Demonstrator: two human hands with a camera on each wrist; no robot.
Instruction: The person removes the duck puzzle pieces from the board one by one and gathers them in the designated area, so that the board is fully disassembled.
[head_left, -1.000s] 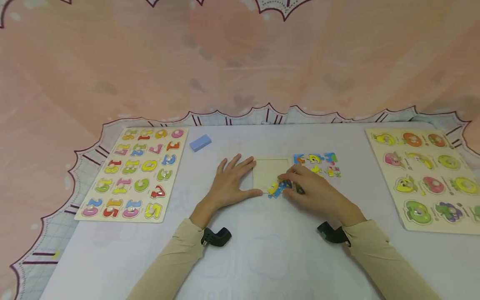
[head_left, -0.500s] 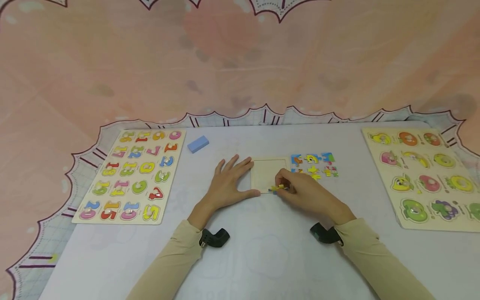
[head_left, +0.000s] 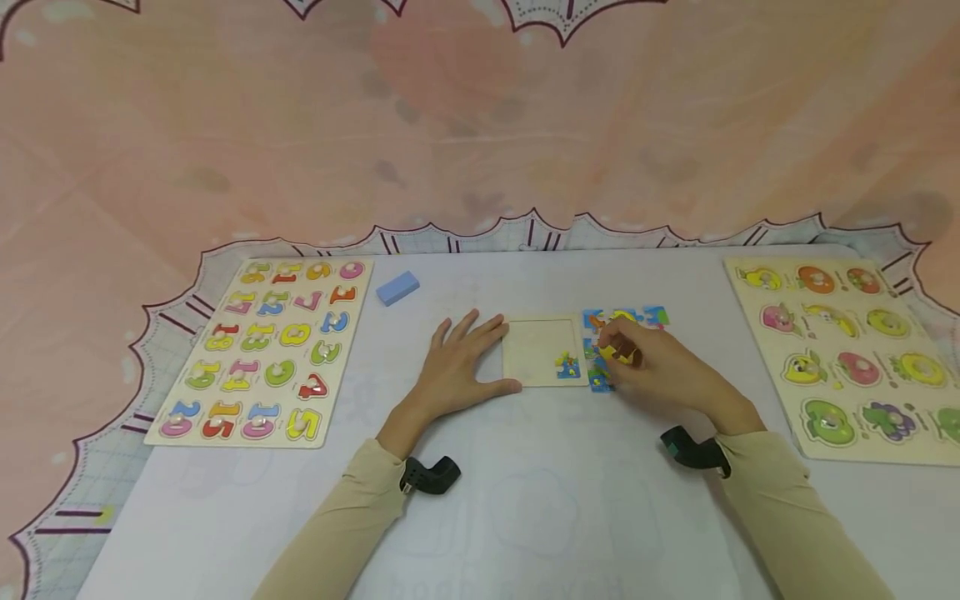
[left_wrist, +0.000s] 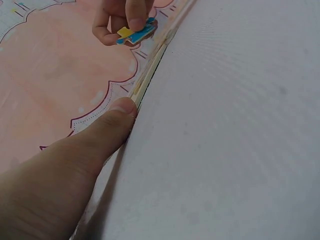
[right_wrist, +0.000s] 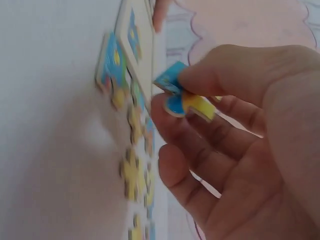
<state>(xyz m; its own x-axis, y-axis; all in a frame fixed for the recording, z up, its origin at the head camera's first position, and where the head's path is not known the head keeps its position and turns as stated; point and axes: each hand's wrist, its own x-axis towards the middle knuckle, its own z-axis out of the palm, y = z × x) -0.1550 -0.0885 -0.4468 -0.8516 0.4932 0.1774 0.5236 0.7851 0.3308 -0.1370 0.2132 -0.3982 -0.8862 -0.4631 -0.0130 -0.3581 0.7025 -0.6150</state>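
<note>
My left hand [head_left: 453,367] rests on the table with fingers spread. Its thumb and index fingertip meet the left side of a square wooden puzzle tray [head_left: 532,352]; in the left wrist view the thumb [left_wrist: 117,117] presses the tray's edge. One blue and yellow jigsaw piece [head_left: 567,367] lies inside the tray's near right corner. My right hand [head_left: 663,367] hovers over the loose pieces, right of the tray. Between thumb and fingers it pinches a blue and yellow jigsaw piece [right_wrist: 200,106], tilted and raised off the table.
Loose jigsaw pieces [head_left: 655,316] lie in rows along the tray's right side, partly hidden by my right hand. A number board [head_left: 258,350] lies at left, a fruit board [head_left: 847,358] at right. A blue block [head_left: 398,288] sits behind my left hand.
The right hand has moved right, from the tray's near right corner to above the loose pieces, still pinching a piece. The piece in that corner is now uncovered. My left hand stays put.
</note>
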